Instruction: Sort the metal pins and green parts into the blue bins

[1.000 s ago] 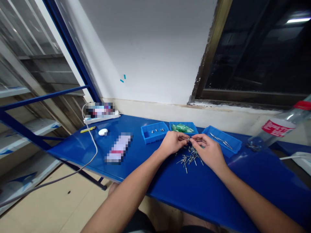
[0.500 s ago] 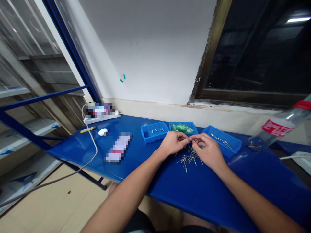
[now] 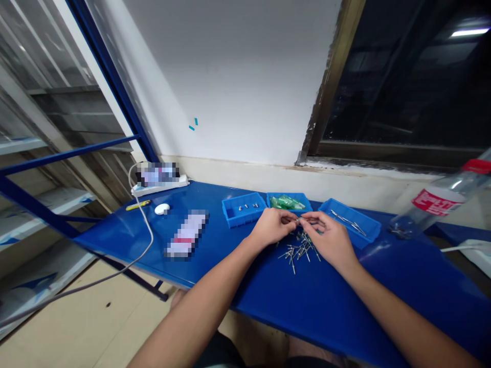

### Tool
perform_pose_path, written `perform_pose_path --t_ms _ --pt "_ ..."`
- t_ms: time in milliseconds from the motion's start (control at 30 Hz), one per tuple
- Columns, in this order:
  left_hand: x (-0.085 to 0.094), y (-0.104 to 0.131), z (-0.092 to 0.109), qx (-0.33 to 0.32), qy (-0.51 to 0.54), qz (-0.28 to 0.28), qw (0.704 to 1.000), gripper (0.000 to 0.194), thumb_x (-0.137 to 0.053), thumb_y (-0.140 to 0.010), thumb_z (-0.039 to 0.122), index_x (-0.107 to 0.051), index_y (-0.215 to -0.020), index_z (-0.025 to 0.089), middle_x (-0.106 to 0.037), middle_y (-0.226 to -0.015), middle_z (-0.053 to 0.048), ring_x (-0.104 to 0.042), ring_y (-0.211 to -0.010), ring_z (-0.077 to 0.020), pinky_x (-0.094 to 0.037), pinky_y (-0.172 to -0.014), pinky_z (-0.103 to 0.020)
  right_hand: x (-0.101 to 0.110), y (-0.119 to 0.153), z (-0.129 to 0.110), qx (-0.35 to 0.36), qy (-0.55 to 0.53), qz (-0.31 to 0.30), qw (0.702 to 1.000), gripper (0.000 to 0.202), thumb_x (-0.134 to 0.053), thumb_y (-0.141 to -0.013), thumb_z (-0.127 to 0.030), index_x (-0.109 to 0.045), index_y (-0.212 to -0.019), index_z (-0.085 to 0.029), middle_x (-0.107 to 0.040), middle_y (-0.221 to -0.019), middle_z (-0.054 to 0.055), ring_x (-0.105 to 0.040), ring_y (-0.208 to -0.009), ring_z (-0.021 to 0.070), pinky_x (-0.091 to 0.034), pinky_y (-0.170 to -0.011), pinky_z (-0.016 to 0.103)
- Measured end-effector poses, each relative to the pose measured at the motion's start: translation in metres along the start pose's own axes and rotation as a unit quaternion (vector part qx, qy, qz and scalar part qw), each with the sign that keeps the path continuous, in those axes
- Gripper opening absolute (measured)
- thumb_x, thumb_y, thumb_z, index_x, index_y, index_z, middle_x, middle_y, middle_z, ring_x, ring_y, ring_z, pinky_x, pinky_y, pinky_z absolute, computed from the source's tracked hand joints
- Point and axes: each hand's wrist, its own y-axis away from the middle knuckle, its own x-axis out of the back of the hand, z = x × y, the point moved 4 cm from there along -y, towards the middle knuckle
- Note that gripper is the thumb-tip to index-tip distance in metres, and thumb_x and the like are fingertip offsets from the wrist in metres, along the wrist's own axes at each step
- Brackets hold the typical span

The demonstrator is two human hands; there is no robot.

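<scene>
My left hand (image 3: pixel 275 225) and my right hand (image 3: pixel 325 236) meet fingertip to fingertip, both pinched around something too small to make out. Beneath and in front of them a loose pile of thin metal rivet-like pins (image 3: pixel 301 250) lies on the blue table (image 3: pixel 268 291). Behind my left hand is a blue tray (image 3: pixel 244 217) with a few small metal pieces. The middle blue tray (image 3: pixel 309 205) carries green-and-clear plastic packets (image 3: pixel 286 202). Beyond my right hand, long thin metal pieces (image 3: pixel 350 222) rest in a third blue tray (image 3: pixel 374 231).
A clear bottle (image 3: pixel 437 199) with a red cap stands at the right. At the left are a pixelated flat item (image 3: pixel 187 234), a white oval object (image 3: pixel 162 209), a yellow cutter (image 3: pixel 138 205) and a power strip (image 3: pixel 161 186). A grey cable (image 3: pixel 148 245) crosses the table's left edge.
The fingers of both hands have shifted slightly at the pinch, my right thumb and fingertips most. The pile and trays look the same.
</scene>
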Motion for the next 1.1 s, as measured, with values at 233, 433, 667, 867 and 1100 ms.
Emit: perform_pose_path --t_ms 233,433,667,867,1100 --pt "-0.002 -0.002 -0.004 -0.009 0.018 0.009 1.0 0.025 -0.067 -0.085 0.014 -0.08 -0.106 0.015 -0.082 -0.093 -0.005 -0.077 -0.084 -0.0169 -0.06 -0.081 -0.026 -0.004 -0.001 0.007 -0.009 0.025 -0.007 1.0 0.028 -0.072 -0.089 -0.039 -0.072 -0.11 -0.02 -0.077 -0.096 0.009 -0.074 -0.079 0.0218 -0.064 -0.071 0.035" --pt "0.003 0.004 0.007 -0.003 -0.012 -0.002 1.0 0.033 -0.063 -0.097 0.042 -0.081 -0.095 0.015 -0.079 -0.078 -0.004 -0.069 -0.063 -0.0145 -0.049 -0.059 -0.021 -0.001 -0.002 0.0 0.021 0.068 -0.019 0.997 0.021 -0.064 -0.092 -0.032 -0.076 -0.105 -0.022 -0.074 -0.096 0.007 -0.069 -0.07 0.0179 -0.06 -0.065 0.032" --pt "0.002 0.002 0.007 -0.007 -0.013 -0.008 1.0 0.03 -0.064 -0.097 0.039 -0.082 -0.103 0.015 -0.081 -0.085 -0.005 -0.073 -0.073 -0.0168 -0.053 -0.067 -0.023 0.0 -0.002 -0.002 0.041 0.05 -0.022 0.998 0.021 -0.065 -0.095 -0.037 -0.076 -0.107 -0.023 -0.076 -0.107 0.009 -0.075 -0.083 0.022 -0.065 -0.077 0.037" --pt "0.001 0.001 0.002 0.0 -0.005 0.011 1.0 0.023 -0.067 -0.091 0.026 -0.082 -0.104 0.015 -0.082 -0.093 -0.007 -0.077 -0.085 -0.0199 -0.058 -0.077 -0.027 0.001 -0.001 -0.005 0.035 0.042 -0.018 0.998 0.022 -0.065 -0.096 -0.04 -0.077 -0.106 -0.023 -0.077 -0.108 0.008 -0.076 -0.085 0.0226 -0.067 -0.08 0.038" --pt "0.001 0.002 0.004 0.003 0.017 0.0 1.0 0.03 -0.068 -0.094 0.036 -0.082 -0.108 0.014 -0.082 -0.092 -0.008 -0.077 -0.081 -0.0203 -0.059 -0.075 -0.028 0.001 -0.001 -0.003 0.034 0.017 -0.016 0.999 0.019 -0.066 -0.096 -0.038 -0.076 -0.102 -0.022 -0.077 -0.108 0.008 -0.077 -0.087 0.0223 -0.067 -0.085 0.038"
